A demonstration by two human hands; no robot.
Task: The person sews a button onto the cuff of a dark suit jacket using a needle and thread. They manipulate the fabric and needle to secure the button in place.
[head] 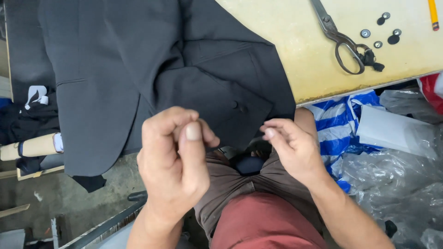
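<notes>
Both hands hover over the dark jacket (184, 78): left hand (173, 161) pinched shut, right hand (290, 145) fingertips together, maybe on thread, can't tell.

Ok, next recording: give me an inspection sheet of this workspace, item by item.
Surface: pale yellow worktable, worn, its near edge angled across the view.
Job's things: dark grey jacket draped over the table edge, two dark buttons on its front.
Clutter: large metal scissors, loose buttons, a pencil.
Hands: left hand with fingers pinched together; right hand pinched likewise; whether they hold anything is too small to tell.
Cables: nothing seen.
Surroundings: blue-and-white striped bag, clear plastic sheeting, concrete floor.
</notes>
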